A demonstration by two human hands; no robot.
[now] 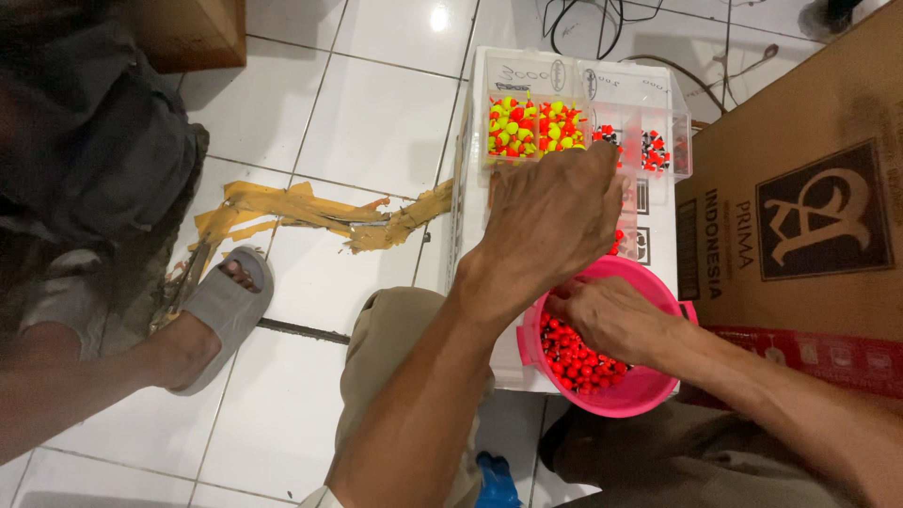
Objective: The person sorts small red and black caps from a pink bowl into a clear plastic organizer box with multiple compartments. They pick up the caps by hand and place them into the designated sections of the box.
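My left hand [553, 212] reaches forward over a clear plastic compartment box [649, 99], its fingertips at a compartment of red-and-black beads [654, 150]. Whether it holds a bead is hidden. Other compartments hold yellow-green and red beads [531, 127]. My right hand [611, 315] is down in a pink bowl [640, 395] full of small red beads [574, 357], fingers curled among them. The box sits on a white carton [470, 216]; the bowl rests at its near end, by my knees.
A large brown cardboard box [800, 216] stands at the right. Torn yellow tape strips [310, 212] lie on the white tiled floor. Another person's foot in a grey sandal [221, 310] is at the left. Cables [602, 23] trail at the top.
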